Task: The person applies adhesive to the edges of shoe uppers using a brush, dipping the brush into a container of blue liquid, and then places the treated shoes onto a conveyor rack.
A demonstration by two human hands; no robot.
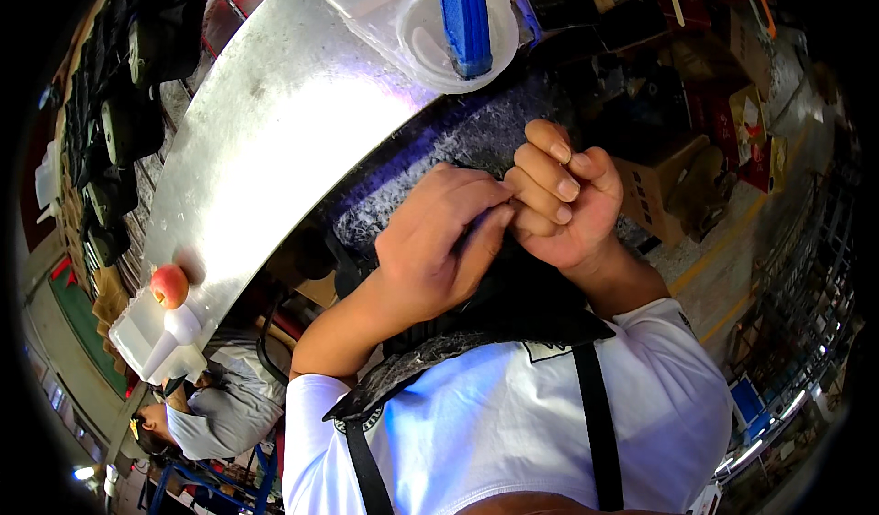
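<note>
Dark printed characters run down one side of the brown cardboard box [645, 195] on the right. Near, at the left end of the black cloth apron [417, 364], there seems to be pale lettering (tiny and curved), too small to read.

The fingertips of the left hand [430, 236] are disappearing against the right hand [572, 204], hiding whether anything small is sitting between them. The upper edge is cutting off the blue ridged thing [465, 25] and the translucent tub [505, 43]. Beyond the white box [135, 334], a co-worker [229, 416] is showing only partly. Rightward, metal racks [806, 268] are blurring into the dark rim, leaving their contents unreadable.
</note>
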